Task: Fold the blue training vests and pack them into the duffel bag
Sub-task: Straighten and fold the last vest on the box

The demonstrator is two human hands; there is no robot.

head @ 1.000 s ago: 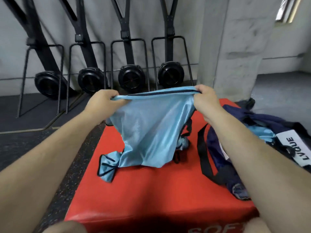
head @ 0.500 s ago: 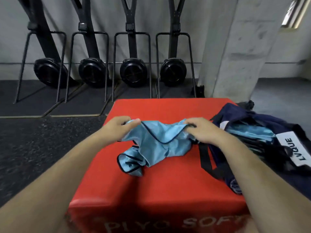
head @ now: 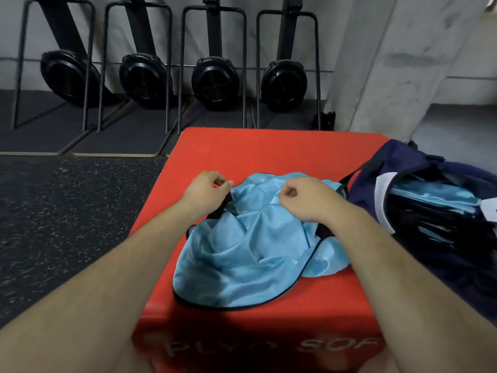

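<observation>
Left hand (head: 207, 190) and right hand (head: 305, 198), fingers curled, each pinch the far edge of the crumpled blue vest (head: 242, 254), which lies on the red plyo box (head: 269, 152) just beside the open duffel bag (head: 403, 162).

Light-blue vest (head: 250, 254) with black trim, crumpled and unfolded, lies on the red box (head: 269, 146). Navy duffel bag (head: 403, 162) stands open just right of it, with folded blue vests (head: 433, 196) inside.

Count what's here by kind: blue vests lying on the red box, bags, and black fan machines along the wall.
Blue vest on the red box: 1
Duffel bag: 1
Black fan machines: 4
Total: 6
Blue fabric inside the bag cannot be counted.
</observation>
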